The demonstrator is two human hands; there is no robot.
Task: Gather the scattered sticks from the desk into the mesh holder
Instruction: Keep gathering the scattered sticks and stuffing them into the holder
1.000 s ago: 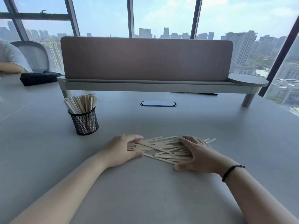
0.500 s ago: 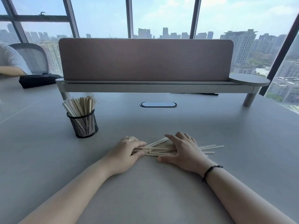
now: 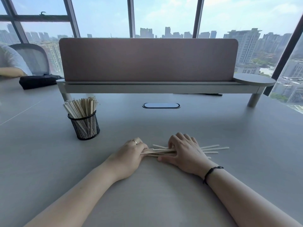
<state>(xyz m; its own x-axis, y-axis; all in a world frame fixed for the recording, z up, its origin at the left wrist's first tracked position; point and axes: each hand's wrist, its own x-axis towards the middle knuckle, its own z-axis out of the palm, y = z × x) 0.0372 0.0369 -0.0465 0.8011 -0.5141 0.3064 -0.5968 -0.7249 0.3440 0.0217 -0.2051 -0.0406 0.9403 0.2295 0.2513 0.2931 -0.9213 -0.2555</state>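
Several pale wooden sticks (image 3: 161,151) lie bunched on the grey desk (image 3: 164,185) between my hands, their right ends fanning out past my right hand. My left hand (image 3: 131,153) curls around the left ends of the bunch. My right hand (image 3: 185,150) presses over the middle, fingers bent over the sticks and thumb at their near side. The black mesh holder (image 3: 84,126) stands upright to the far left of my hands, packed with several sticks (image 3: 81,106) leaning left.
A raised shelf with a brown divider panel (image 3: 147,59) spans the back of the desk. An oval cable port (image 3: 161,105) lies under it. A black pouch (image 3: 38,81) and another person's arm (image 3: 9,73) are at the far left.
Both hands have drawn closer together, squeezing the spread pile into a tight bunch. My left hand's fingers have curled around the left ends and my right hand's fingers have bent over the sticks.
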